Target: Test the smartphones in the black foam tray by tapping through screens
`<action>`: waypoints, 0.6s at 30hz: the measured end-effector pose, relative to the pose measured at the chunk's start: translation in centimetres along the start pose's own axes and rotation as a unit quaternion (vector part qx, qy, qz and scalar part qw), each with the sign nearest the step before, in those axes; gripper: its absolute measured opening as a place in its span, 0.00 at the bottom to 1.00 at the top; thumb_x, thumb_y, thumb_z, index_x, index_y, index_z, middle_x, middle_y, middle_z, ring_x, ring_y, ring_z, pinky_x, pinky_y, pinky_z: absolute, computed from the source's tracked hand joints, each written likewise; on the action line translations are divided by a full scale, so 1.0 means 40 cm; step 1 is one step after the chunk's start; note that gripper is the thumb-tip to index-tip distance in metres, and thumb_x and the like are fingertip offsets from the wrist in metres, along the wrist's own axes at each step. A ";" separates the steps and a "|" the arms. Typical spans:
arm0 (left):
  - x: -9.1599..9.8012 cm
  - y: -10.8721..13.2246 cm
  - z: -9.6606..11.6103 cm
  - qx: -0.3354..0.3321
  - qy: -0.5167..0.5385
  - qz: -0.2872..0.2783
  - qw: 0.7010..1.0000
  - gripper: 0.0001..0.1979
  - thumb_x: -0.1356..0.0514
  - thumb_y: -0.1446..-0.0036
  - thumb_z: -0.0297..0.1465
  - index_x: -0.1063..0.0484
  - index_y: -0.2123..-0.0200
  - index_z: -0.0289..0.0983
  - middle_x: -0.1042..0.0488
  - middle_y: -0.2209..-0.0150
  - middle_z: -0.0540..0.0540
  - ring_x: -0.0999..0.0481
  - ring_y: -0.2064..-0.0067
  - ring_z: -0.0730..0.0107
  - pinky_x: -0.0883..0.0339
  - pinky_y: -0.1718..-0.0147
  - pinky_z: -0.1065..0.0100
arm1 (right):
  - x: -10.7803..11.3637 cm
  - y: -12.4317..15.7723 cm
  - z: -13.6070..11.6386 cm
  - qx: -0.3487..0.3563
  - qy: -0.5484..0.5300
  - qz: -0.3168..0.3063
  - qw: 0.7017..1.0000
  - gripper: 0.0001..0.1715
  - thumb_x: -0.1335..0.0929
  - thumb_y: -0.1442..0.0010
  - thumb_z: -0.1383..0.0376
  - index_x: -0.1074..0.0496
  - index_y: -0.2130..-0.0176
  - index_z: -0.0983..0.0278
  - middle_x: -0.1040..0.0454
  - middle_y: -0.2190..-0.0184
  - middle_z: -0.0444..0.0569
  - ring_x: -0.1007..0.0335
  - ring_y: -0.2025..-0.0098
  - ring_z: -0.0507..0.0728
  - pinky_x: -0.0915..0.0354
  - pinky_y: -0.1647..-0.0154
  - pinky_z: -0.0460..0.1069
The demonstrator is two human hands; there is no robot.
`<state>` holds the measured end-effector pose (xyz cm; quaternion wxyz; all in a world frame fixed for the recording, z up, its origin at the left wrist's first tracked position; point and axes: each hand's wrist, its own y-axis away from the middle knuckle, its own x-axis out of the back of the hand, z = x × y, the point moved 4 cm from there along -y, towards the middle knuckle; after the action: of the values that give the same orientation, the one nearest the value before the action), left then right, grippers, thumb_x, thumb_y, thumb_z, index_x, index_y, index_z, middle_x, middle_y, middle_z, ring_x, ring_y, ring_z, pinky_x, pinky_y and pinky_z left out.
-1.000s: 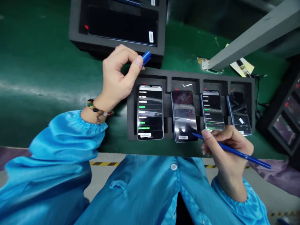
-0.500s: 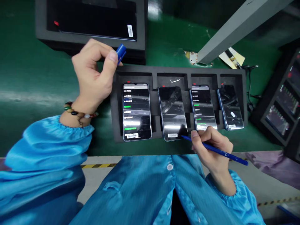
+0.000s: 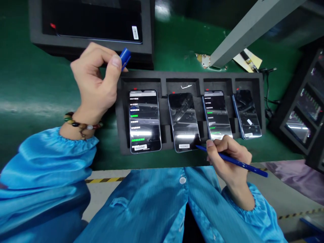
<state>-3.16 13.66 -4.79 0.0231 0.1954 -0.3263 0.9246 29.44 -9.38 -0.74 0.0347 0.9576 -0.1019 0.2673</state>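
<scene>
Pinching a blue pen [image 3: 239, 163] in the right hand [image 3: 234, 176] and a blue cap [image 3: 125, 58] in the left hand [image 3: 95, 79], risking stray ink on the phone [image 3: 184, 118] in the second-from-left slot of the tray [image 3: 163, 86] through any slip of so near a tip.

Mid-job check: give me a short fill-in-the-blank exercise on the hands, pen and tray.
The pen in the right hand is ____ in color.
The hand pinching the cap is the ____ one.
The long tray holds ____ phones.
The white check mark is in the ____ compartment from the left.

Missing words: blue; left; four; second.
</scene>
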 end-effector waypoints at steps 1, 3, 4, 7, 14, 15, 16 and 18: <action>0.001 0.000 -0.001 0.005 -0.003 0.001 1.000 0.17 0.36 0.27 0.46 0.18 0.63 0.40 0.18 0.61 0.49 0.23 0.55 0.64 0.32 0.49 0.55 | -0.001 0.000 -0.001 0.000 0.001 -0.003 1.000 0.26 0.26 0.31 0.66 0.42 0.73 0.59 0.35 0.81 0.37 0.39 0.79 0.48 0.38 0.74 0.49; 0.001 0.000 -0.001 0.011 -0.008 -0.004 1.000 0.18 0.37 0.27 0.46 0.18 0.62 0.40 0.18 0.61 0.49 0.23 0.55 0.64 0.32 0.49 0.54 | -0.004 0.002 -0.006 -0.002 -0.006 -0.007 1.000 0.26 0.26 0.31 0.66 0.42 0.73 0.59 0.35 0.81 0.37 0.38 0.79 0.48 0.39 0.75 0.49; 0.002 0.000 -0.001 0.012 -0.010 -0.005 1.000 0.18 0.37 0.27 0.47 0.18 0.62 0.40 0.18 0.61 0.48 0.23 0.55 0.64 0.32 0.49 0.54 | -0.006 0.002 -0.010 -0.004 -0.012 -0.008 1.000 0.25 0.26 0.31 0.67 0.42 0.73 0.59 0.35 0.81 0.37 0.38 0.80 0.48 0.39 0.75 0.49; 0.003 0.001 -0.001 0.017 -0.013 -0.002 1.000 0.19 0.36 0.28 0.48 0.17 0.62 0.40 0.18 0.61 0.48 0.24 0.55 0.63 0.31 0.49 0.54 | -0.001 -0.002 -0.021 -0.014 -0.036 -0.010 0.999 0.26 0.27 0.30 0.66 0.42 0.74 0.59 0.33 0.82 0.37 0.37 0.81 0.49 0.39 0.76 0.48; 0.008 0.007 -0.002 0.086 -0.028 0.014 0.996 0.18 0.31 0.35 0.52 0.16 0.62 0.43 0.18 0.60 0.47 0.24 0.53 0.55 0.33 0.44 0.50 | 0.138 -0.030 0.027 -0.064 -0.015 0.186 0.980 0.28 0.21 0.35 0.59 0.38 0.74 0.58 0.30 0.84 0.37 0.36 0.86 0.50 0.42 0.85 0.46; 0.009 0.007 0.001 0.094 -0.036 0.012 0.995 0.19 0.31 0.36 0.53 0.16 0.62 0.43 0.19 0.60 0.46 0.24 0.52 0.54 0.33 0.44 0.50 | 0.153 -0.032 0.037 -0.061 -0.003 0.195 0.979 0.29 0.21 0.35 0.58 0.39 0.75 0.58 0.31 0.85 0.37 0.36 0.86 0.50 0.42 0.85 0.47; 0.009 0.008 0.004 0.102 -0.046 0.009 0.994 0.20 0.32 0.36 0.54 0.16 0.62 0.43 0.19 0.60 0.46 0.24 0.52 0.53 0.33 0.44 0.49 | 0.164 -0.034 0.045 -0.057 0.004 0.195 0.979 0.30 0.21 0.36 0.58 0.39 0.76 0.58 0.32 0.85 0.37 0.36 0.86 0.50 0.42 0.85 0.47; 0.010 0.008 0.010 0.120 -0.061 0.006 0.991 0.21 0.33 0.36 0.55 0.16 0.62 0.44 0.19 0.59 0.46 0.24 0.52 0.51 0.33 0.43 0.49 | 0.175 -0.036 0.058 -0.052 0.008 0.188 0.981 0.29 0.21 0.35 0.57 0.39 0.76 0.58 0.32 0.85 0.37 0.37 0.86 0.50 0.42 0.84 0.48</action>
<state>-3.46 13.11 -4.55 -0.0262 0.2510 -0.2150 0.9434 36.76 -9.46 0.90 0.0341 0.9161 -0.2934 0.2711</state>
